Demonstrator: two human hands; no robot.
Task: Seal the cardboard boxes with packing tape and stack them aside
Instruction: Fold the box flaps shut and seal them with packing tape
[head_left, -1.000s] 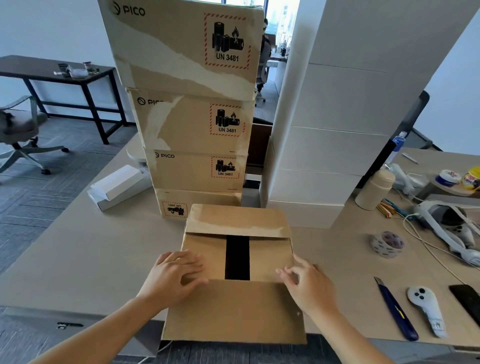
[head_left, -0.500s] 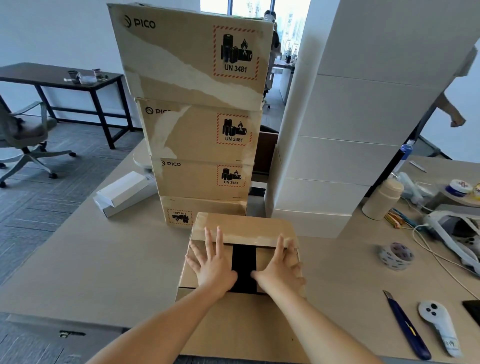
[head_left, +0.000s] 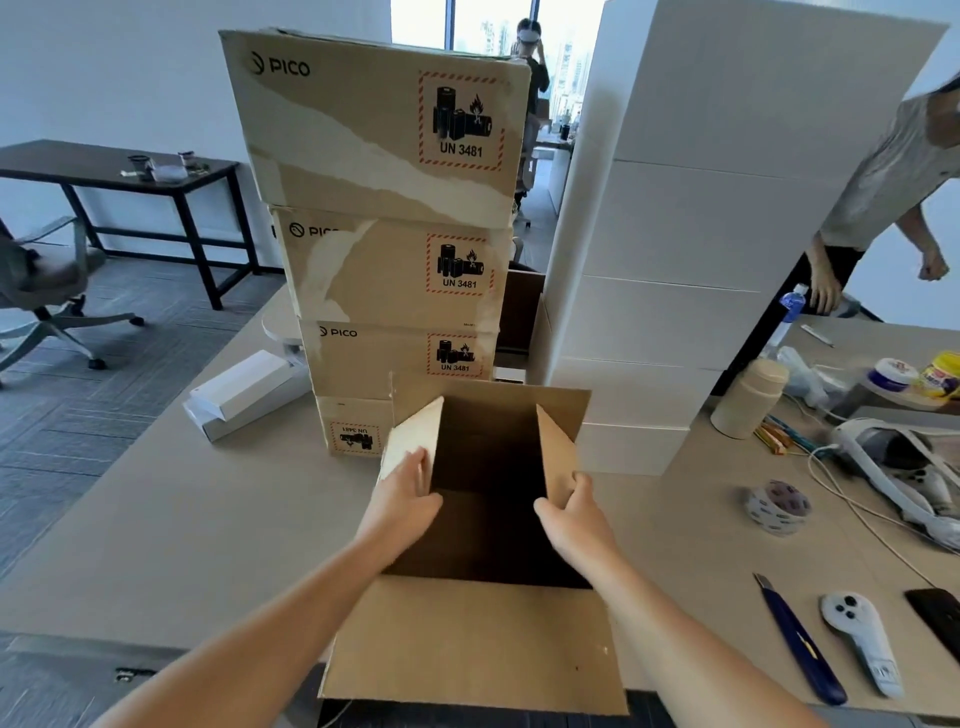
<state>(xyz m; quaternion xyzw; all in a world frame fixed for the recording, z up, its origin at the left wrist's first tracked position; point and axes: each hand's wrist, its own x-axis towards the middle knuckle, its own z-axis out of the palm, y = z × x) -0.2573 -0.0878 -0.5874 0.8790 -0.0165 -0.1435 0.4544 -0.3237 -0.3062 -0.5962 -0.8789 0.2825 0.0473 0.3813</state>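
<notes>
A brown cardboard box (head_left: 483, 639) stands open on the table in front of me, its inside dark. My left hand (head_left: 408, 496) holds the left side flap, which stands tilted upward. My right hand (head_left: 574, 512) grips the right side flap, also raised. The near flap lies folded out toward me and the far flap stands upright. A roll of packing tape (head_left: 777, 506) lies on the table to the right, apart from both hands. Behind the open box rises a stack of several brown PICO boxes (head_left: 384, 218).
A tall stack of white boxes (head_left: 691, 249) stands at the back right. A blue box cutter (head_left: 800, 642), a white controller (head_left: 857, 636), a headset with cables (head_left: 904, 457) and a beige bottle (head_left: 748, 395) lie on the right. White flat boxes (head_left: 244, 389) lie left. A person (head_left: 883, 192) stands at far right.
Both hands were pressing the side flaps flat over the box; now they have lifted those flaps up and the box stands open. A person has come into view at the right.
</notes>
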